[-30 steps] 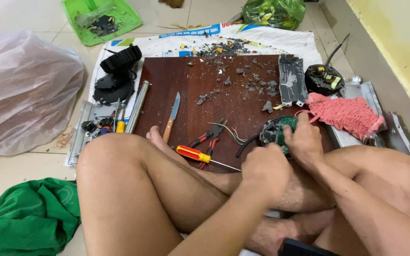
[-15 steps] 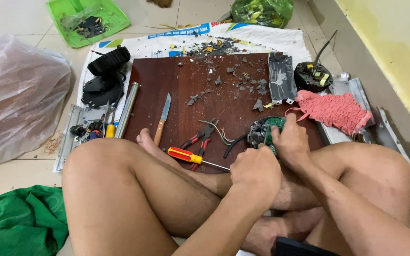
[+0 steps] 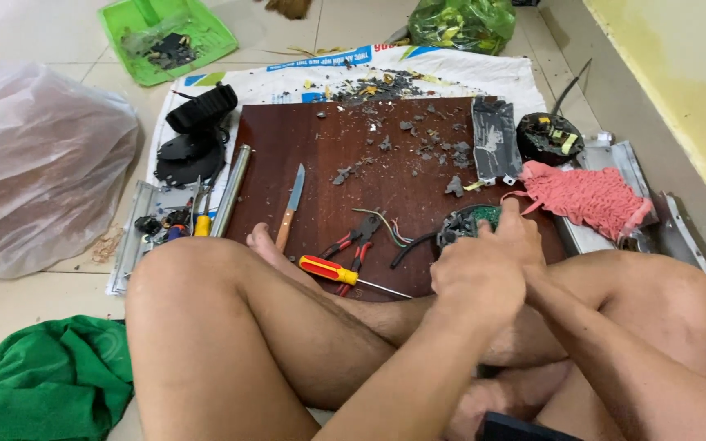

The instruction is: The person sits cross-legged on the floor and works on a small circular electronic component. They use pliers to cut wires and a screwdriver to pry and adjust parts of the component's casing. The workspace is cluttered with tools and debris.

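Your left hand [image 3: 477, 278] has closed in over the right hand [image 3: 516, 237]; both now clamp the green circuit board [image 3: 471, 222] at the wooden board's [image 3: 320, 155] near edge. Beside them: one screwdriver [image 3: 338, 272], one pliers [image 3: 357, 239], one knife [image 3: 291, 206].

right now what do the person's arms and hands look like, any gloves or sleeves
No gloves and no sleeves in view. Both forearms are bare up to the frame edge. The left hand and right hand are bare too, with no rings, watch or bands visible. Legs are bare as well; only a dark bit of clothing shows at the bottom edge.
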